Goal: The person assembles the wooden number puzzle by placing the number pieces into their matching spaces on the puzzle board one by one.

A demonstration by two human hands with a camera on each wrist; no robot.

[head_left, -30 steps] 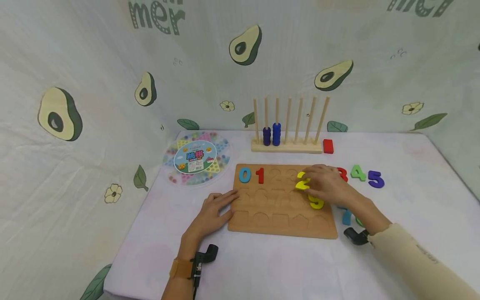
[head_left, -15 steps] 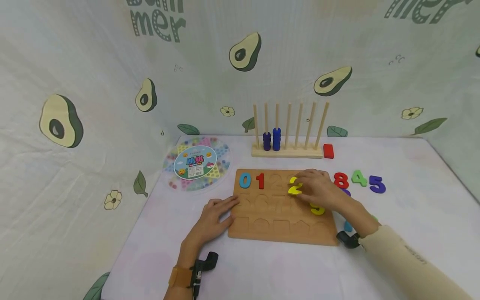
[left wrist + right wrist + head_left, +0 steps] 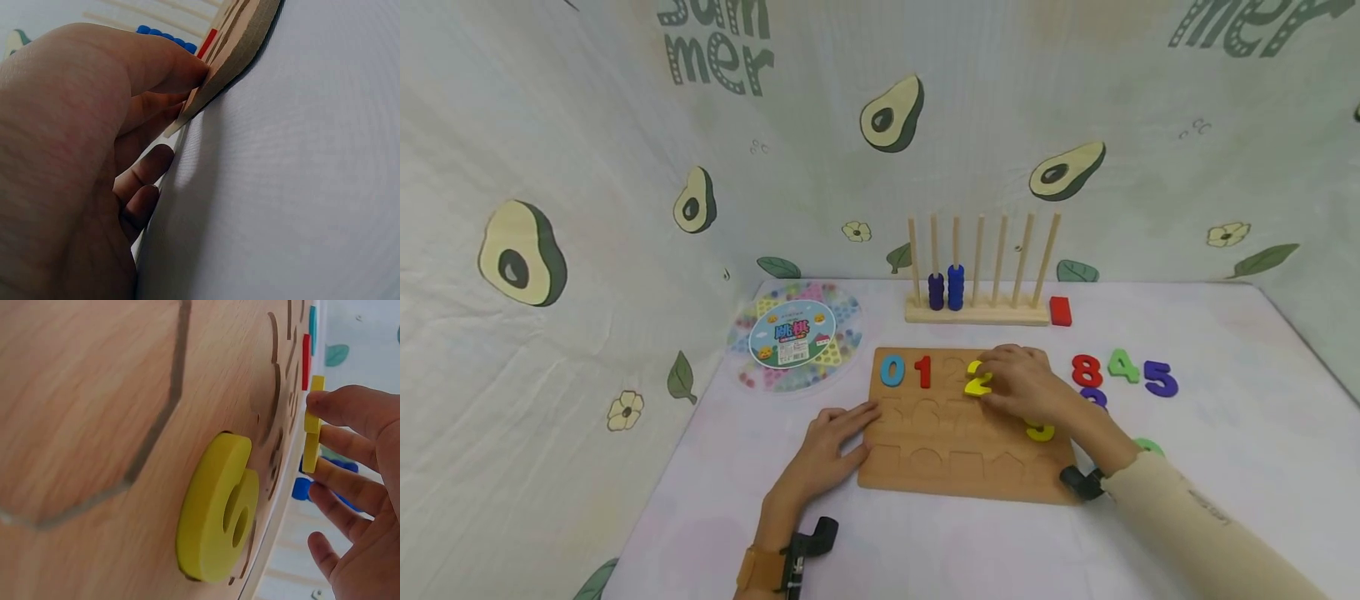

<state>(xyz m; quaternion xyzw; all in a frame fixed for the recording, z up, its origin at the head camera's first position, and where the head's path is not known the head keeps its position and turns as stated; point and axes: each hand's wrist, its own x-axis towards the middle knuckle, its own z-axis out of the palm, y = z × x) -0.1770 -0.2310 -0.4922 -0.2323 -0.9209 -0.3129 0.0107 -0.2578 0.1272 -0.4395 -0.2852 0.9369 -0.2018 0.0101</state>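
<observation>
From where I stand, the cloth-covered tabletop (image 3: 955, 550) carries it all, and the wooden number board (image 3: 925, 433) lies flat at its middle, probably so both arms reach it easily. Behind it stands one peg abacus (image 3: 977, 314), seven rods, two bearing bead stacks; left of that lies one Chinese checkers pack (image 3: 793, 333), both likely pushed back to leave working room. The hands are apart: the left hand (image 3: 823, 454) rests its extended fingers on the board's left edge, seemingly to steady it, while the right hand (image 3: 1022, 385) pinches the yellow 2 (image 3: 977, 387) between thumb and fingertips over the board's top row, a grip that leaves its face readable. Three other numerals sit on the board: blue 0 (image 3: 892, 370), red 1 (image 3: 923, 372) and a partly covered yellow one, perhaps a 9 (image 3: 206, 531). Five more show to the right, spread apart, I'd guess, for easy picking; the sleeve may hide others. One small red block (image 3: 1061, 311) lies just beside the abacus.
</observation>
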